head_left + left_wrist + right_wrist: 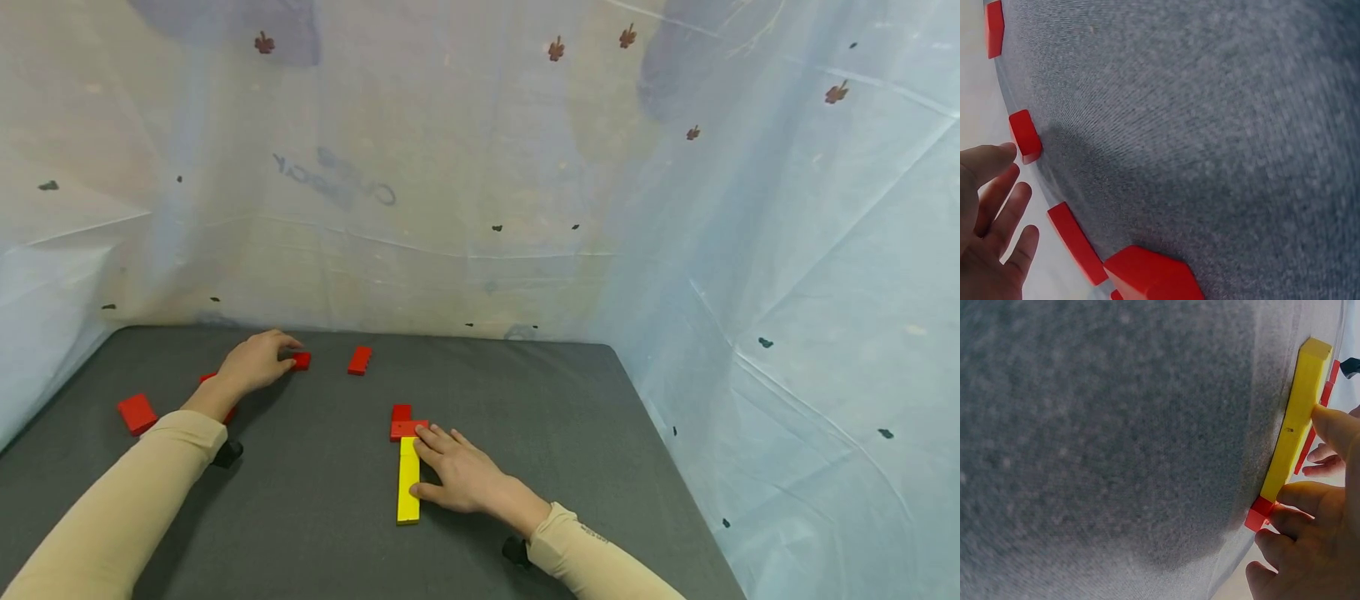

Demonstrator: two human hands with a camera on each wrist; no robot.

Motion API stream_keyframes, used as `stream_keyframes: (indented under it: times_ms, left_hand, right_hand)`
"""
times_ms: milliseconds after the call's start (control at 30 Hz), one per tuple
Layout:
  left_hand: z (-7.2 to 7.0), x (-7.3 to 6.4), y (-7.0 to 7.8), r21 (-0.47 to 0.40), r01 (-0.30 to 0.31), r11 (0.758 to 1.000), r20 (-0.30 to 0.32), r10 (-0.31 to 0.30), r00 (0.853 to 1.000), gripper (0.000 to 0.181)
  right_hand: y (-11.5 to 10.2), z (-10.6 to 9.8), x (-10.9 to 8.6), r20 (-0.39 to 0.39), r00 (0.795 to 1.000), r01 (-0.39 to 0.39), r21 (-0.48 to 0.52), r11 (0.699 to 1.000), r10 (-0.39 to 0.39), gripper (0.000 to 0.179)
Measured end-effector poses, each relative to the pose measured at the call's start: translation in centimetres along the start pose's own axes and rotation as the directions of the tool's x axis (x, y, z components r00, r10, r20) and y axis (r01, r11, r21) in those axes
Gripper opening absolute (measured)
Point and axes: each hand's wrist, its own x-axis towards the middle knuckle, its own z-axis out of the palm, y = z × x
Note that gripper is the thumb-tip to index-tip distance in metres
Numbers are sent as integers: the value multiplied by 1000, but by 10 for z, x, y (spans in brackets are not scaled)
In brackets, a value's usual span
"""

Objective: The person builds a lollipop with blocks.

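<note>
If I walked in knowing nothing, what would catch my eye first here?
Probably the long yellow block near the middle of the dark grey table, with the right hand resting against it and its fingertips on a red block at the yellow one's far end. Next, the left hand at the back left touching a small red block, with more red blocks scattered nearby.

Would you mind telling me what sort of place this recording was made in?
Probably a makeshift recording booth rather than a home or workshop: a dark grey table is screened by pale plastic sheeting, and only coloured blocks lie on it, such as the yellow bar and a red block.
</note>
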Motion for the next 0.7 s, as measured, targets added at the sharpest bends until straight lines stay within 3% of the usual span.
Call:
stream_keyframes:
  times_ms: [700]
  left_hand:
    - [9,0,-3,-23,-18,1000,6,18,1000,31]
  right_hand:
    - [0,0,-1,4,1000,-3,-1,1000,3,73]
